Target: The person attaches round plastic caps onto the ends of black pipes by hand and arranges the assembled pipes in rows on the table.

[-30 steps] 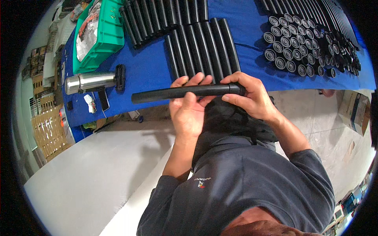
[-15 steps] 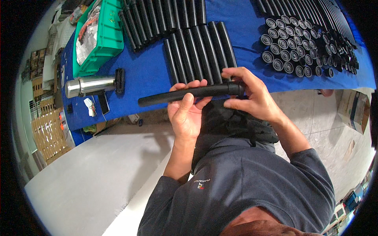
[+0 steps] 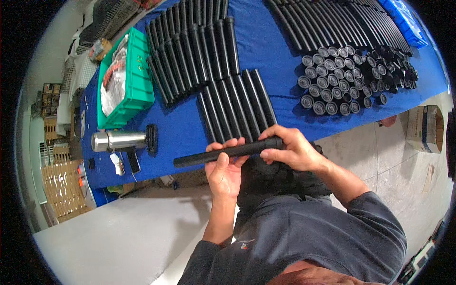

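A long black tube (image 3: pixel 197 158) lies crosswise between my two hands, just off the table's near edge. My left hand (image 3: pixel 224 178) supports it from below near its middle, with the thumb on the near side and the fingertips showing behind. At the right end, where the tube has a wider black collar or cap (image 3: pixel 271 142), my right hand (image 3: pixel 298 152) grips with thumb and fingers. The palm hides the very tip. Just beyond, a row of similar black tubes (image 3: pixel 237 107) rests on the blue cloth (image 3: pixel 171 142).
More black tubes (image 3: pixel 190 52) lie in rows farther back, others (image 3: pixel 327 23) at the far right. Several round grey-and-black caps (image 3: pixel 332 80) stand clustered there. Left are a green bin (image 3: pixel 137 80) with plastic bags, a steel flask (image 3: pixel 121 140) and a phone (image 3: pixel 133 160). A cardboard box (image 3: pixel 422 128) sits on the floor.
The whole view has shifted, so the table and hands appear lower. My right thumb and fingers have drawn in more tightly around the tube's wider end. The left hand keeps its hold.
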A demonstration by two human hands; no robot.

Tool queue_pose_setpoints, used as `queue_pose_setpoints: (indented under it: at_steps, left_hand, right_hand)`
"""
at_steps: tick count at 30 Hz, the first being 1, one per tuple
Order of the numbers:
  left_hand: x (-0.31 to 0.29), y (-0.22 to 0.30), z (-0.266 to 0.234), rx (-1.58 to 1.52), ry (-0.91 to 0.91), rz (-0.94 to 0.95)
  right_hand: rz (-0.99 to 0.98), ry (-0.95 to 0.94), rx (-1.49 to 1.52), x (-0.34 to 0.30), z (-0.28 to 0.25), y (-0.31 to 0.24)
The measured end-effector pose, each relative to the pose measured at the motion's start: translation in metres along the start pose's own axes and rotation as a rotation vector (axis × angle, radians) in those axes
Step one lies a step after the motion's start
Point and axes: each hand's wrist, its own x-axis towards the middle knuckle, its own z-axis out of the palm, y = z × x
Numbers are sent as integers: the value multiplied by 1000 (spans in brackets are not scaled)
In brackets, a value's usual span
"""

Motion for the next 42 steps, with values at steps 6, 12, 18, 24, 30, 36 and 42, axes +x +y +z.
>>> queue_pose_setpoints:
  at_steps: [6, 12, 18, 24, 30, 36, 42]
  left_hand:
    - [0, -1, 6, 12, 39, -12]
    - [-1, -3, 9, 25, 40, -8]
    - [5, 14, -5, 48, 58, -11]
    - [5, 10, -6, -10, -17, -49]
    - [3, 6, 3, 10, 52, -9]
    - [2, 5, 0, 34, 41, 15]
    - [2, 3, 2, 16, 33, 1]
  right_hand:
    - [15, -5, -77, 0, -3, -7]
    - [-19, 41, -99, 0, -3, -2]
    - [-282, 119, -411, -3, -9, -11]
    - [-105, 104, -346, -7, -10, -14]
    - [18, 74, -3, -7, -9, -5]
    - [-29, 94, -56, -6, -8, -3]
    - [-55, 107, -110, -6, -10, -4]
